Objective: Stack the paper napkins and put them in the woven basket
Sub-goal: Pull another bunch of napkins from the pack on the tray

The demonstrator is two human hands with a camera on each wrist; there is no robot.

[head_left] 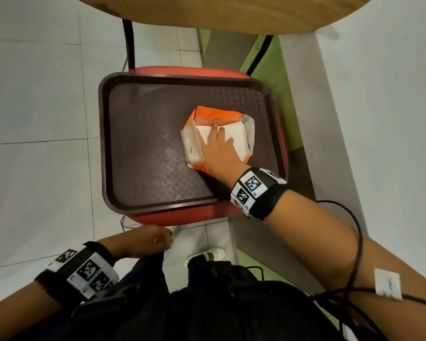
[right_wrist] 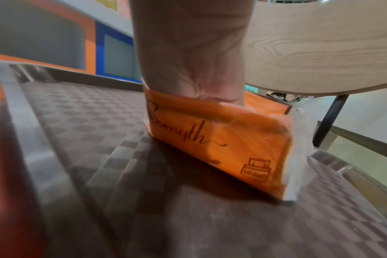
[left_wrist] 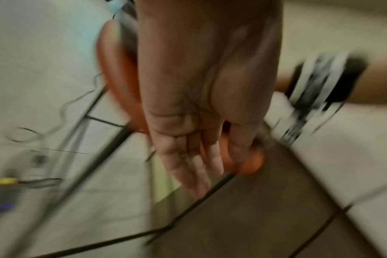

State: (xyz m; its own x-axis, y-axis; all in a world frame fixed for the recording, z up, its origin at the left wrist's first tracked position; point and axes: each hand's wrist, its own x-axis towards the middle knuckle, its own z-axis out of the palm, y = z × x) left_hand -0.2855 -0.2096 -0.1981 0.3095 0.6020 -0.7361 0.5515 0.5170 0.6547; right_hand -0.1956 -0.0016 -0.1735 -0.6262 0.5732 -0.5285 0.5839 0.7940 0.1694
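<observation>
An opened orange napkin packet (head_left: pixel 207 115) lies on the right half of a dark brown tray (head_left: pixel 145 143). White paper napkins (head_left: pixel 240 135) show inside it. My right hand (head_left: pixel 212 136) reaches into the packet, its fingers laid flat on the napkins. In the right wrist view the packet (right_wrist: pixel 221 139) hides the fingers and only the heel of the hand (right_wrist: pixel 199 61) shows. My left hand (head_left: pixel 155 238) hangs below the tray's near edge, holding nothing; its fingers (left_wrist: pixel 194 165) are straight. No woven basket is in view.
The tray rests on a red stool (head_left: pixel 172 219) with black legs. A round wooden table (head_left: pixel 231 13) overhangs the far side, and its edge (right_wrist: pixel 320 43) is close above the packet. White tiled floor (head_left: pixel 35 119) lies to the left; cables trail there.
</observation>
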